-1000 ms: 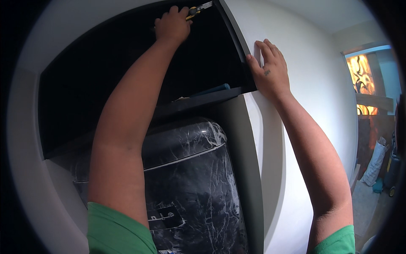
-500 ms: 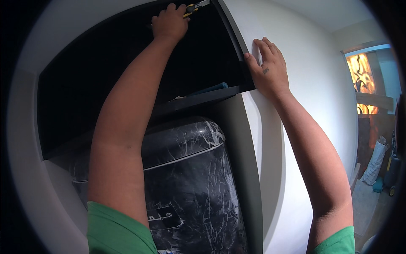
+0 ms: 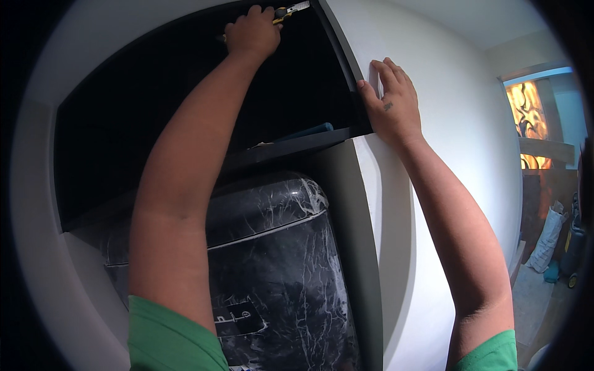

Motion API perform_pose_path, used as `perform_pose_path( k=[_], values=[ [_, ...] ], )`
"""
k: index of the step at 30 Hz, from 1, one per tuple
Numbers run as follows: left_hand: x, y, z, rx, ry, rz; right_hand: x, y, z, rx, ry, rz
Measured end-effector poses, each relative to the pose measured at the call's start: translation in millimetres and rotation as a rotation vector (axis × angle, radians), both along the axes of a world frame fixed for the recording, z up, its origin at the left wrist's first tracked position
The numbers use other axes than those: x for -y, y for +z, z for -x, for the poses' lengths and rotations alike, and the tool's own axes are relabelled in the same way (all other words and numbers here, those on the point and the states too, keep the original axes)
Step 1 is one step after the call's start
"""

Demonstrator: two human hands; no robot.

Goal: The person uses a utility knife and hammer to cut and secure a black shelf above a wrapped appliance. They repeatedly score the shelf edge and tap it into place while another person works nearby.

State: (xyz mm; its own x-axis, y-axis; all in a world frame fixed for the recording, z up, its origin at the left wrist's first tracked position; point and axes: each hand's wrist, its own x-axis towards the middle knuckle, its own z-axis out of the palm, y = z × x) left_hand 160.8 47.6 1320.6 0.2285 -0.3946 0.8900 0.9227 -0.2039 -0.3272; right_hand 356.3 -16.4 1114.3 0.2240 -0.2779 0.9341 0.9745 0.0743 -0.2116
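Up inside the dark cabinet opening, my left hand (image 3: 252,34) is closed round a yellow and black utility knife (image 3: 279,18). The knife's blade is out and its tip is close to the upper right corner of the dark frame (image 3: 337,43). My right hand (image 3: 396,105) lies against the white wall beside that frame, fingers spread, with the thumb at the frame's edge. It holds nothing. The cabinet's inside is too dark to make out.
Below the opening stands a black fridge-like appliance (image 3: 278,266) in wrinkled clear film. A blue rod-like thing (image 3: 315,130) rests on the dark shelf (image 3: 291,145) above it. At far right, a white sack (image 3: 548,238) leans near a lit, patterned panel (image 3: 527,114).
My left hand and the knife have shifted slightly to the right and down. My right hand keeps nearly the same place on the wall.
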Motion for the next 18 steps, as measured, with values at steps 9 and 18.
perform_pose_path(
  k=[9, 18],
  values=[
    [18.9, 4.8, 1.0, -0.041, -0.048, 0.114, 1.7, -0.1, -1.7, 0.015, 0.004, -0.001],
    [25.2, 3.7, 0.3, -0.037, -0.025, 0.181, 0.9, -0.7, -0.6, 0.02, -0.011, -0.012]
  ],
)
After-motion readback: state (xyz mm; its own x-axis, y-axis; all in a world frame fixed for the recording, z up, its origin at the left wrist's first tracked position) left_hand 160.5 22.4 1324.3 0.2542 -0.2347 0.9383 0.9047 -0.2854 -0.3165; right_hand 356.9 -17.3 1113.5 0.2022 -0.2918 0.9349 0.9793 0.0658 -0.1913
